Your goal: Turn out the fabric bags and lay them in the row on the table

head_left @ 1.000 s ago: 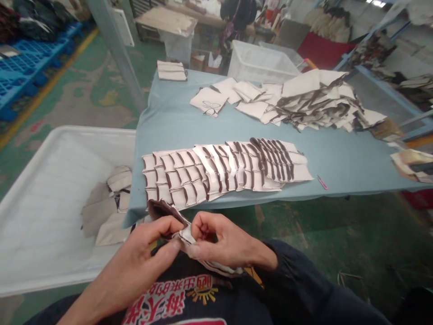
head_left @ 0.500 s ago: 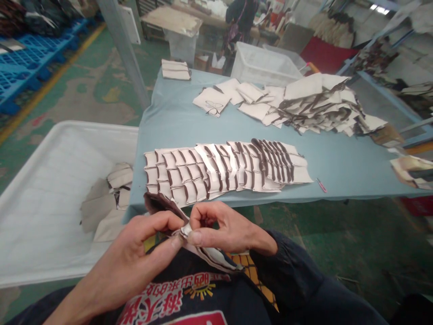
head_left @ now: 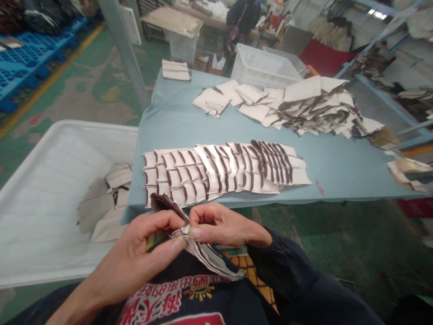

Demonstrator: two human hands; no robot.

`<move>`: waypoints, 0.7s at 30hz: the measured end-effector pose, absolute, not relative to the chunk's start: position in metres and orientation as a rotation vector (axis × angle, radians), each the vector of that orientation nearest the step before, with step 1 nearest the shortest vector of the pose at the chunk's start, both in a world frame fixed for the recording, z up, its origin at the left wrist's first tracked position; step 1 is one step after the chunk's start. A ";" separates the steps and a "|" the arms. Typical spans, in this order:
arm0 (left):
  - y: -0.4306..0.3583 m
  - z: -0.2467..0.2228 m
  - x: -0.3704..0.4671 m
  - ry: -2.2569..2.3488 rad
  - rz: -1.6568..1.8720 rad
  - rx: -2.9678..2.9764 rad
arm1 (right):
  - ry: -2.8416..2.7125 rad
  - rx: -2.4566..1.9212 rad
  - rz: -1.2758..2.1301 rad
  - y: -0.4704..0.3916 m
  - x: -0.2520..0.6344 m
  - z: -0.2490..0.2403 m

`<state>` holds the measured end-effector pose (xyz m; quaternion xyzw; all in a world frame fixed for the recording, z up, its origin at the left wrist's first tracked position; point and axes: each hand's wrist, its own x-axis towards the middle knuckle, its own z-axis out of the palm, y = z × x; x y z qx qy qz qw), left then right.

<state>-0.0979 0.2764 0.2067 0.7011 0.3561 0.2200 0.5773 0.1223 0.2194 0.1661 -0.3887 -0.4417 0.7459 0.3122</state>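
A fabric piece (head_left: 211, 261), pale on one side and dark brown on the other, hangs between my hands close to my body. My left hand (head_left: 145, 253) pinches its edge between thumb and forefinger. Fingertips of my right hand (head_left: 226, 228) close on the same edge, almost touching the left thumb. Just beyond, overlapping rows of cream pieces with dark brown edges (head_left: 182, 174) lie on the blue-covered table (head_left: 341, 167). Pale strips (head_left: 219, 164) rest across the rows.
A heap of loose cream pieces (head_left: 304, 92) covers the table's back right. Left of the table, a white bin (head_left: 50, 180) holds several pieces. A small pink tool (head_left: 320, 187) lies near the front edge. Beyond stand an empty-looking tub (head_left: 260, 65) and a person (head_left: 241, 18).
The right hand has shifted slightly left. The held fabric's lower part has opened a little and sits slightly lower. Both hands keep their pinch.
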 end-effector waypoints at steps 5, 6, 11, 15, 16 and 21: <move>0.276 0.204 -0.094 0.855 0.529 1.637 | -1.152 -1.033 1.971 0.220 0.124 0.162; 0.276 0.203 -0.093 0.859 0.524 1.639 | -1.151 -1.040 1.966 0.221 0.125 0.161; 0.280 0.204 -0.089 0.853 0.480 1.643 | -1.234 -1.144 1.765 0.222 0.133 0.171; 0.284 0.205 -0.086 0.831 0.465 1.666 | -1.335 -1.228 1.566 0.223 0.138 0.191; 0.284 0.204 -0.085 0.826 0.469 1.667 | -1.351 -1.229 1.548 0.224 0.138 0.195; 0.283 0.193 -0.087 0.792 0.468 1.725 | -1.375 -1.272 1.540 0.228 0.137 0.199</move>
